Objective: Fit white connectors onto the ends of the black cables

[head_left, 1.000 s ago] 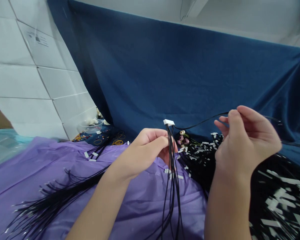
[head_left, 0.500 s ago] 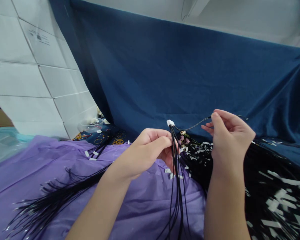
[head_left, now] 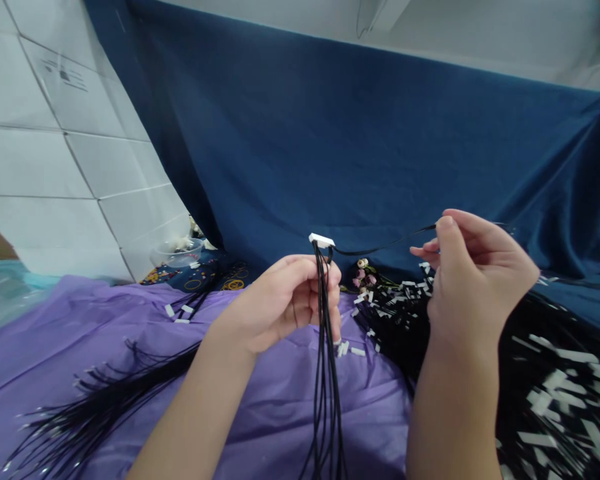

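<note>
My left hand [head_left: 293, 293] is closed on a wire harness, whose black wires [head_left: 325, 373] hang down below the fingers. At the top of this bundle sits a white plug connector [head_left: 322, 240], just above my fingertips. From the connector a thin black wire [head_left: 380, 249] runs out to the right. Its far part is pinched between the thumb and forefinger of my right hand [head_left: 473, 263], which is raised level with the connector; a short end sticks out past that hand.
A bundle of black wires [head_left: 110, 403] lies on the purple cloth [head_left: 275, 427] at left. Heaps of black wires with white connectors [head_left: 555, 400] spread at right. Behind hangs a blue curtain [head_left: 355, 147]; small flowers [head_left: 365, 275] and a clear bowl [head_left: 179, 252] stand near it.
My right hand has moved a little right and the left slightly left, so they are farther apart. The connector has turned to show its long side.
</note>
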Motion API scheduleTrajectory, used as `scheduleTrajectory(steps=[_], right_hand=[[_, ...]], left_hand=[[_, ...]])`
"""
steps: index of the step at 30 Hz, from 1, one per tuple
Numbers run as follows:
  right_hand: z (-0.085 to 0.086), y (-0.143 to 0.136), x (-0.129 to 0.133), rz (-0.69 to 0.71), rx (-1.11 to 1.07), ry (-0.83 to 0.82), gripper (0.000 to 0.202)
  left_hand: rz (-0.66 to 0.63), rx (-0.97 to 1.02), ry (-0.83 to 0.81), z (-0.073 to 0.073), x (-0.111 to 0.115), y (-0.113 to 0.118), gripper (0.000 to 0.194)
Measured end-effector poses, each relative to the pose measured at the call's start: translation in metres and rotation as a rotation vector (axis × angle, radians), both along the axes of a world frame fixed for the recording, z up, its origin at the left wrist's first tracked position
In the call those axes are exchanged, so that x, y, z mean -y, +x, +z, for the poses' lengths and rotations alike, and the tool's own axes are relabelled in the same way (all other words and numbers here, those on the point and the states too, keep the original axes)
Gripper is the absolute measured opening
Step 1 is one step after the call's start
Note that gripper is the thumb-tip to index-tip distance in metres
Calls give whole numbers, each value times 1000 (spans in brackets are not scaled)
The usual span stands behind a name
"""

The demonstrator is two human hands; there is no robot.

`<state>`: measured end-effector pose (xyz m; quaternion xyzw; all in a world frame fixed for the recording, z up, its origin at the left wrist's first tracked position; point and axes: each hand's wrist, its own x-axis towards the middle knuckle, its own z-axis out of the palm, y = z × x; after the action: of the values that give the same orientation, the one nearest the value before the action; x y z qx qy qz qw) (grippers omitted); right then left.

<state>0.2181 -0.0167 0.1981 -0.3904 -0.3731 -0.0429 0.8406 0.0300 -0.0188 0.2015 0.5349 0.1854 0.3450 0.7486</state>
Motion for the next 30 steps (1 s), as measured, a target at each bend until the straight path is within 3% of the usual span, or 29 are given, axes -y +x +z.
scheduleTrajectory(steps=[6,18,21,24,27,30], right_hand=[[3,0,2,-9,-12,21,20],[0,8,-4,-35,-24,46,20],[-2,11,-3,-47,11,9,22],[-4,18,1,-10,78,-119,23],[-3,24,8,118,215,-381,23],[0,21,16,311,372,-594,24]], left_hand=[[-78,72,-111,-4,-5,2,21],[-160,128,-183,-6,-4,7,22],[-66,39,-91,-6,-4,10,21],[123,-75,48,-6,-3,16,18],[283,-140,150,-8,-3,22,15],[338,-180,252,-13,-5,26,16]])
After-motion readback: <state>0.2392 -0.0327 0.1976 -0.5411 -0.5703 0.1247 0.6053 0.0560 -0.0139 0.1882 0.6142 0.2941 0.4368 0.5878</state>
